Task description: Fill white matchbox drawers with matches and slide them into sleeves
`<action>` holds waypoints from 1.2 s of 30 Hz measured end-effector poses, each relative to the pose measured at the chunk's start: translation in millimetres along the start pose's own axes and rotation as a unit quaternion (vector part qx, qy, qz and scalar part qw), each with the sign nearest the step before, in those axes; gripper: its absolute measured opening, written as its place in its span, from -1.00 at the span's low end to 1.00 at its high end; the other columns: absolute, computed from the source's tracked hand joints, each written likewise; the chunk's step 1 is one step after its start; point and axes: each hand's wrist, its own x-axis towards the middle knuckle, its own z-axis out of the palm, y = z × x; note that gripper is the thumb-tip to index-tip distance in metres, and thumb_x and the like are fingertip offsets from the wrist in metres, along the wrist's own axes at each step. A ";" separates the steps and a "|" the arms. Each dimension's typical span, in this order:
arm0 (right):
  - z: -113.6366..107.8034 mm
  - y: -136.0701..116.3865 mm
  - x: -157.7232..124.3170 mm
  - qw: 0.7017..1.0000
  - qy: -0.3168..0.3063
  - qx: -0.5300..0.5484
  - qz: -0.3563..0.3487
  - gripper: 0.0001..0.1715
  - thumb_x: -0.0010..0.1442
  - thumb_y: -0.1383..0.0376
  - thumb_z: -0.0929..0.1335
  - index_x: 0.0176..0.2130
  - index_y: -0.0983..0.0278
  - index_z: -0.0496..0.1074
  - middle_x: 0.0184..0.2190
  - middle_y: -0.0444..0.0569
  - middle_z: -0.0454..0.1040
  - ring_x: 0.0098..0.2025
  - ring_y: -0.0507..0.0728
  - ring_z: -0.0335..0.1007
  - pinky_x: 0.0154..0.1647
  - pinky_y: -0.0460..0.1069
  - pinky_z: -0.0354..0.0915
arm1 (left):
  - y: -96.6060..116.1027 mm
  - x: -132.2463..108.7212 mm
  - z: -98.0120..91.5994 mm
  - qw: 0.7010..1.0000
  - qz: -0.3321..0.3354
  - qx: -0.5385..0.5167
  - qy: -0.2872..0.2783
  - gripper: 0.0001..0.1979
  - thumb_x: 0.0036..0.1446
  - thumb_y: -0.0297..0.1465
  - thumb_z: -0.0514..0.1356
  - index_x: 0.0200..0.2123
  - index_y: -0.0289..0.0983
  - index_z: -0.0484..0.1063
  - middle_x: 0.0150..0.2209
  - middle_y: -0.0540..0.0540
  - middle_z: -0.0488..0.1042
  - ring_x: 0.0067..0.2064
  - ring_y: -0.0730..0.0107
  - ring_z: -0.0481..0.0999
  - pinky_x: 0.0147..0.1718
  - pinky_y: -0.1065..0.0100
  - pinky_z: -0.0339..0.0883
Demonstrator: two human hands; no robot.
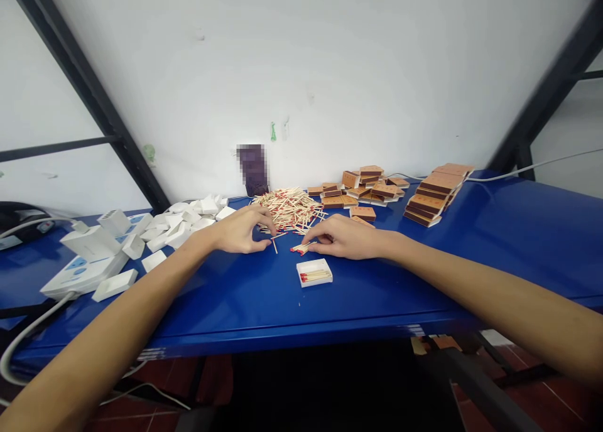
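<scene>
A heap of red-tipped matches (pixel 292 207) lies on the blue table (pixel 226 300). My left hand (pixel 247 230) is at the heap's left front edge, thumb and fingers apart, with a couple of loose matches (pixel 276 245) by the thumb tip. To the right, my right hand (pixel 339 236) pinches a small bunch of matches (pixel 304 248) between thumb and fingers, low over the table. Just in front of it sits a white open tray (pixel 315 282) with several matches lying in its lower part, heads to the left.
White empty trays (pixel 179 221) are piled at the left beside a power strip (pixel 87 272) with plugs and cables. Brown matchbox sleeves (pixel 365 190) lie scattered behind my right hand; a stacked row of sleeves (pixel 436 193) leans farther right. A wall stands behind.
</scene>
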 end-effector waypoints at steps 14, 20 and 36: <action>1.1 0.8 -0.2 1.000 0.008 -0.010 -0.001 -0.70 0.30 0.17 0.31 -0.15 0.25 0.58 -0.58 -0.18 0.36 -0.56 -0.02 0.18 -0.47 -0.09 -0.01 | 12.3 7.4 12.5 0.999 0.038 -0.018 0.007 -0.85 0.12 -0.46 0.15 -0.31 -0.24 0.53 -0.26 -0.03 0.54 -0.16 0.34 0.45 -0.10 0.30 0.24; 0.6 0.4 -1.0 1.000 0.011 -0.012 -0.002 -0.70 0.29 0.18 0.31 -0.16 0.25 0.58 -0.58 -0.19 0.36 -0.56 -0.03 0.17 -0.45 -0.09 -0.01 | 11.5 8.8 17.6 1.000 0.025 -0.002 0.018 -0.84 0.17 -0.38 0.13 -0.31 -0.25 0.52 -0.28 -0.07 0.50 -0.20 0.33 0.44 -0.16 0.30 0.24; 1.3 0.8 0.1 1.000 0.014 -0.009 -0.006 -0.68 0.29 0.17 0.31 -0.15 0.25 0.59 -0.58 -0.17 0.37 -0.56 -0.01 0.19 -0.46 -0.09 0.00 | 11.6 12.6 26.1 0.998 0.008 0.037 0.042 -0.80 0.28 -0.33 0.09 -0.29 -0.27 0.46 -0.31 -0.07 0.49 -0.26 0.35 0.43 -0.23 0.32 0.23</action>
